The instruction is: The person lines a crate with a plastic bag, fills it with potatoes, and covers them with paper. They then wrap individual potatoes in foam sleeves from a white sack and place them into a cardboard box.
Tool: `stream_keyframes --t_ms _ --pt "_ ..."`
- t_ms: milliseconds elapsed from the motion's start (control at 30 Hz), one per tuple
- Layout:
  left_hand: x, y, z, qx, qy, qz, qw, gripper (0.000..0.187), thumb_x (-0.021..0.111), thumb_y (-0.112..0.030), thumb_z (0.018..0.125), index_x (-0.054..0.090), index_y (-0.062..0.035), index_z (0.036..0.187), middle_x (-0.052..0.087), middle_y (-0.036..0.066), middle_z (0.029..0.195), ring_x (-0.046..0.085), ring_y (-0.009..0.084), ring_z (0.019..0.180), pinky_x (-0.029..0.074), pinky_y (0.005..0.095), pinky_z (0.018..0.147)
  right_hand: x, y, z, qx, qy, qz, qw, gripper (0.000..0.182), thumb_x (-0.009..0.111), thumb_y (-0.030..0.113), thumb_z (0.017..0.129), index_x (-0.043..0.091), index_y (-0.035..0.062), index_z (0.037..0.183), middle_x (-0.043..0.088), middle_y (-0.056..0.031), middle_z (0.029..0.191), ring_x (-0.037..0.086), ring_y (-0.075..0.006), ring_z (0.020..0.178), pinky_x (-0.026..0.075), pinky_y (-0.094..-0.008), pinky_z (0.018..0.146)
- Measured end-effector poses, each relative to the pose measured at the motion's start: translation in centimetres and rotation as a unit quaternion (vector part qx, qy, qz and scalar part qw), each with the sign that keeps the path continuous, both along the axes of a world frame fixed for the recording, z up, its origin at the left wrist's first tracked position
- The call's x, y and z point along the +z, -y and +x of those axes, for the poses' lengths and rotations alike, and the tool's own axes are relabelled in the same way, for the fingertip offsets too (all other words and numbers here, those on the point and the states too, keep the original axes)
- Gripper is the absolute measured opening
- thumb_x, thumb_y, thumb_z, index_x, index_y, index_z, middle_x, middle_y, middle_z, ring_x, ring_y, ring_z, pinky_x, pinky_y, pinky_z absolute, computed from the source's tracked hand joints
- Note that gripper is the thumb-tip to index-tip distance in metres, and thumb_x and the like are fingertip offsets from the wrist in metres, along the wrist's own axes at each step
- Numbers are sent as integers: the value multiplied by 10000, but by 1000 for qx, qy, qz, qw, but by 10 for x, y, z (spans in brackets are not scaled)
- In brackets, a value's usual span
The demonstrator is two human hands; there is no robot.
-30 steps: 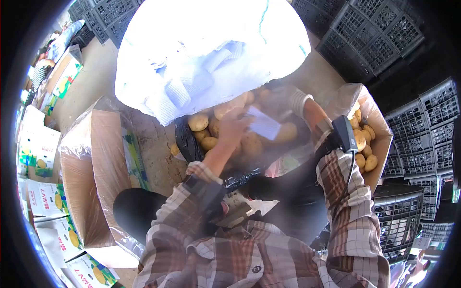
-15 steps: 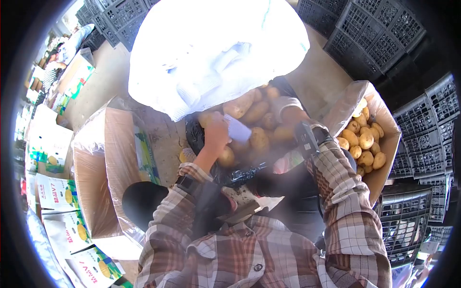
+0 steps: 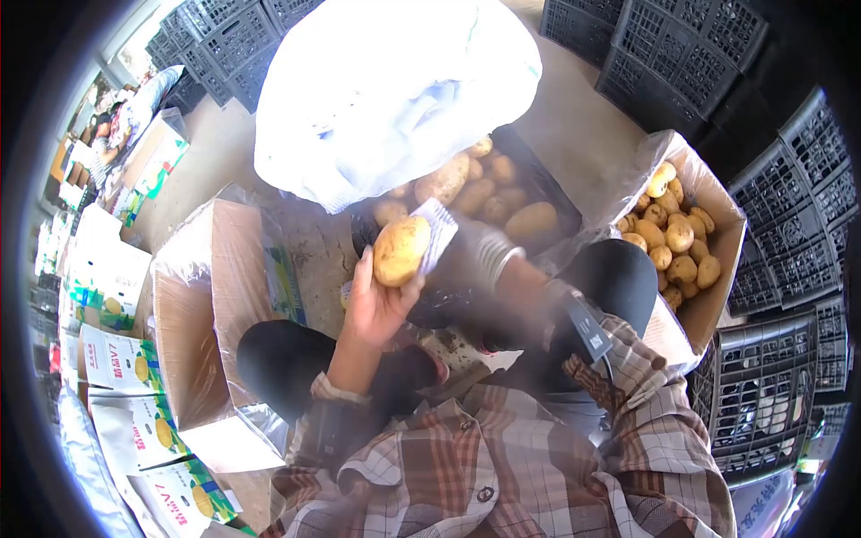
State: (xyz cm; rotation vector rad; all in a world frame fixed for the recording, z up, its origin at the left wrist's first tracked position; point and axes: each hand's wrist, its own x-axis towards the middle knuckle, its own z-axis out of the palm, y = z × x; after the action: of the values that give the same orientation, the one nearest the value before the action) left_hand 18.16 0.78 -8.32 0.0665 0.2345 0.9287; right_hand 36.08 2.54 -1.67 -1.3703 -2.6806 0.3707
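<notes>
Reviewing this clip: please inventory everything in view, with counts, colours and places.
Held potato: one, yellow-brown, in left hand
Ribbed piece: one, white, beside held potato
Loose potatoes: several, yellow-brown, in dark container
Dark container: one, black, ahead, partly hidden
Bundle: one, white, top centre
Boxed potatoes: many, yellow-brown, in right carton
Right carton: one, brown, right
Left carton: one, brown, left
Printed cartons: several, white-green, far left
Crates: many, black, top and right
Upper-left background: too small to itemise
Shirt: one, brown-white plaid, bottom
Knees: two, black, either side
Left hand: one, bare, below held potato
Right hand: one, blurred, right of it
</notes>
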Motion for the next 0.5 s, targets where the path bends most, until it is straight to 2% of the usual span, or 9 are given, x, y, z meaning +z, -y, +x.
stream_keyframes --t_ms 100,133,167,233,300,367,400,467,500 --pt "-24 18 -20 -110 57 105 987 443 465 -362 897 412 -83 1237 539 129 1146 586 269 920 544 398 736 -97 -3 -35 175 -182 105 962 258 568 247 778 594 88 979 634 -61 960 584 -214 889 437 -319 859" --pt "-10 29 -20 -35 -13 56 998 426 485 -331 887 421 -73 1219 576 145 1064 617 269 763 562 358 612 -120 -17 -47 153 -464 -112 866 225 565 222 802 587 62 959 634 -72 915 593 -218 839 455 -313 824" --pt "1 31 -22 -29 -13 59 998 426 485 -331 887 421 -73 1219 576 145 1064 617 269 763 562 358 612 -132 -30 -55 111 -680 -317 652 197 561 197 825 579 37 939 633 -83 870 602 -222 790 474 -307 789" --pt "15 35 -34 137 -202 27 969 408 503 -283 874 427 -62 1207 579 159 1045 622 261 734 558 342 568 -59 -9 -45 -132 -808 -472 326 145 552 131 849 567 5 920 622 -92 801 601 -202 711 498 -305 705" --pt "33 35 -59 186 -420 202 865 382 548 -170 842 447 -44 1188 594 144 978 614 203 800 539 286 621 -54 -15 -59 -101 -806 -348 468 79 611 88 782 585 18 807 610 -58 779 576 -166 694 485 -291 645" --pt "44 30 -69 263 -663 244 657 409 596 -160 800 482 -40 1174 573 78 1030 575 178 864 488 294 675 -45 6 -84 -52 -730 -267 628 103 642 128 749 588 43 727 596 -61 720 574 -169 684 469 -279 634" --pt "44 27 -78 263 -665 240 657 409 596 -160 800 482 -40 1174 573 78 1030 575 178 864 488 294 675 -39 10 -90 -28 -679 -213 702 117 656 150 735 592 52 726 597 -75 712 575 -193 679 467 -295 633" --pt "45 18 -100 320 -770 384 397 345 626 -107 779 540 -38 1105 578 83 935 559 139 771 471 258 682 -28 27 -115 77 -554 -105 822 197 680 242 712 600 73 774 612 -116 765 585 -279 720 458 -358 643" --pt "52 17 -111 289 -824 335 354 349 625 -86 758 544 -43 1095 572 81 931 551 146 775 454 276 723 -18 26 -110 91 -472 -131 867 193 654 253 732 618 81 813 631 -107 837 599 -301 799 469 -362 674"
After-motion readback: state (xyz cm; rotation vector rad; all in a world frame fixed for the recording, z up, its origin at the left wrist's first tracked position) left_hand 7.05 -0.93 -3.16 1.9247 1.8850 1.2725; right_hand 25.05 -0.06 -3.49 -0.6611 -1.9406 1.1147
